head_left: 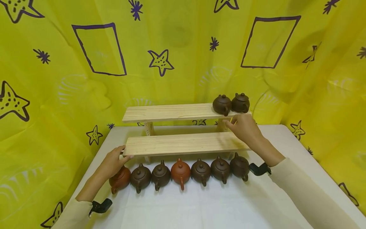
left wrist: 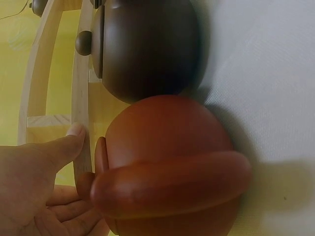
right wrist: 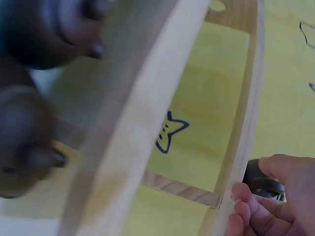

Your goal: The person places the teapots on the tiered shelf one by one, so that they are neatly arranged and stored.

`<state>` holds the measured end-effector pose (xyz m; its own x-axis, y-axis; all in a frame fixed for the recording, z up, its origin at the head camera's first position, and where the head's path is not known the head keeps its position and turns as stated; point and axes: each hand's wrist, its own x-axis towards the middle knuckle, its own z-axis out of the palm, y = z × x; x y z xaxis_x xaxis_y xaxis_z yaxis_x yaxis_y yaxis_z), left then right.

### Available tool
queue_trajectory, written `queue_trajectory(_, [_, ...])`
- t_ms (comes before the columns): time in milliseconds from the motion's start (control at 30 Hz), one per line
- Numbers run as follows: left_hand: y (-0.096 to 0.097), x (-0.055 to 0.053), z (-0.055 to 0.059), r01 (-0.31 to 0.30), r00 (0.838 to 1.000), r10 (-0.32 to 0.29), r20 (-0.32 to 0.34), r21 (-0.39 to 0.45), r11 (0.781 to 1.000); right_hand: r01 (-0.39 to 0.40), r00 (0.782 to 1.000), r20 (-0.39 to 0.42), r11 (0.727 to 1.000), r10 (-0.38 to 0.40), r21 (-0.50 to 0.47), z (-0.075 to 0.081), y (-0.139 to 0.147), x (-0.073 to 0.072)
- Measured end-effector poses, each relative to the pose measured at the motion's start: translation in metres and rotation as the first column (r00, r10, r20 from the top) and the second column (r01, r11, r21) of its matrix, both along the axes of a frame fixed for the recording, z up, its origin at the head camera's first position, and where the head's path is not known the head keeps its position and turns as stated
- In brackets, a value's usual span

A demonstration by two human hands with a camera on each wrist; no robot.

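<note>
My left hand (head_left: 111, 163) holds the left end of the lower board of a two-tier wooden shelf (head_left: 183, 144), thumb at the front edge. In the left wrist view, a reddish-brown teapot (left wrist: 167, 132) sits just beside that hand, partly covering its fingers. At the upper board's right end is my right hand (head_left: 245, 127), fingers loosely bent, nothing visibly gripped. Just behind it, a dark brown teapot (head_left: 240, 103) stands on the upper board, close beside another dark teapot (head_left: 221, 104). The right wrist view shows the fingertips (right wrist: 241, 191) close to the board's edge.
Several teapots stand in a row on the white table (head_left: 183, 210) before the shelf, including an orange-red teapot (head_left: 180, 171) mid-row and a dark teapot (head_left: 239, 166) at the right end. A yellow patterned curtain (head_left: 183, 86) surrounds the table.
</note>
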<state>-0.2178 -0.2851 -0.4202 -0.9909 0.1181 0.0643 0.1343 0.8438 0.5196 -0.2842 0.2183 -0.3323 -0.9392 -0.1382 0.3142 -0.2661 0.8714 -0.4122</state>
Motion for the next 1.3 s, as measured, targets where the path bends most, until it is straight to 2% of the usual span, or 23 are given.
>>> queue_trajectory(100, [0.0,0.0,-0.001,-0.004,1.0,0.004,0.006,0.0,1.0,-0.033,0.999,-0.014,0.999,0.033,0.038,-0.009,0.005,0.017])
queue_trajectory(200, [0.0,0.0,-0.001,-0.004,1.0,0.004,0.007,0.003,1.0,-0.064,0.998,0.007,0.997,0.064,0.049,-0.019,0.006,0.037])
queue_trajectory(400, [-0.001,0.0,-0.001,-0.007,1.0,0.007,0.017,0.0,1.0,-0.096,0.988,0.128,0.994,0.089,0.047,-0.04,0.01,0.074])
queue_trajectory(567, [-0.001,-0.002,-0.002,-0.003,1.0,0.003,0.009,-0.01,1.0,-0.061,0.977,0.207,0.994,0.041,0.089,-0.067,0.022,0.097])
queue_trajectory(700, [-0.001,-0.003,-0.002,-0.004,1.0,0.004,-0.005,-0.007,1.0,-0.011,0.978,0.208,0.99,-0.019,0.143,-0.084,0.027,0.114])
queue_trajectory(833, [0.0,-0.001,-0.001,-0.003,1.0,0.003,-0.007,0.002,1.0,0.016,0.979,0.195,0.985,-0.05,0.171,-0.095,0.03,0.121])
queue_trajectory(1067, [0.001,0.0,0.0,0.014,1.0,-0.014,0.002,0.007,1.0,0.049,0.947,0.31,0.992,-0.082,0.113,-0.115,0.033,0.124])
queue_trajectory(1300, [0.002,0.001,0.0,0.02,1.0,-0.02,-0.018,0.012,1.0,0.06,0.953,0.294,0.997,-0.07,0.043,-0.125,0.033,0.127])
